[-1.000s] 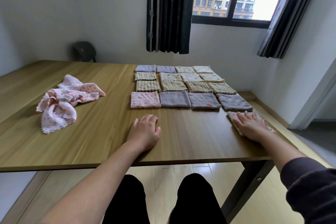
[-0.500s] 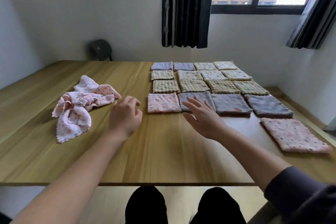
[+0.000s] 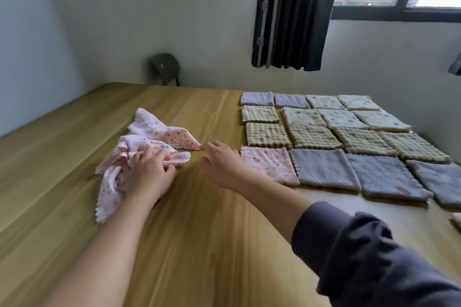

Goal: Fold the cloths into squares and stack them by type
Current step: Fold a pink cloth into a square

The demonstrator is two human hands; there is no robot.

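Observation:
A heap of crumpled pink dotted cloths (image 3: 149,137) lies on the left of the wooden table (image 3: 199,244). My left hand (image 3: 147,174) is on the heap, its fingers curled into the pink fabric. My right hand (image 3: 220,162) reaches toward the heap's right corner with fingers extended, its fingertips at the cloth's tip. Folded squares lie in rows on the right: a pink one (image 3: 269,167), grey ones (image 3: 324,169), checked ones (image 3: 268,134), cream dotted ones (image 3: 304,117) and lilac ones (image 3: 257,98).
A dark chair (image 3: 166,68) stands behind the table's far edge, by the wall. A dark curtain (image 3: 291,12) hangs beside the window. Another pink folded square (image 3: 456,219) peeks in at the right edge.
Both hands moved left from the table's front to the pink heap. The left hand now grips the crumpled cloth and the right hand reaches its corner. The view turned left.

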